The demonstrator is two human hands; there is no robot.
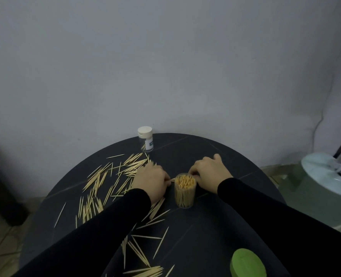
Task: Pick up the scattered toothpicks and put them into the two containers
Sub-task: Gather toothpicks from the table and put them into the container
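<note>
One view only, taken from a head-worn wide-angle cam, aimed fwd and down over a dark round table (225, 156) toward a pale wall (165, 66). The tabletop is seen at close range, w/ both sleeved arms entering from the bottom edge and strong bending at the frame edges. No 2nd view is given, so nothing is shared.

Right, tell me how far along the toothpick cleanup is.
Done: the open container is nearly packed. In hand: the left hand pinches toothpicks at its rim while the right hand steadies it. Left: many scattered toothpicks on the table; the capped container looks almost empty.
</note>
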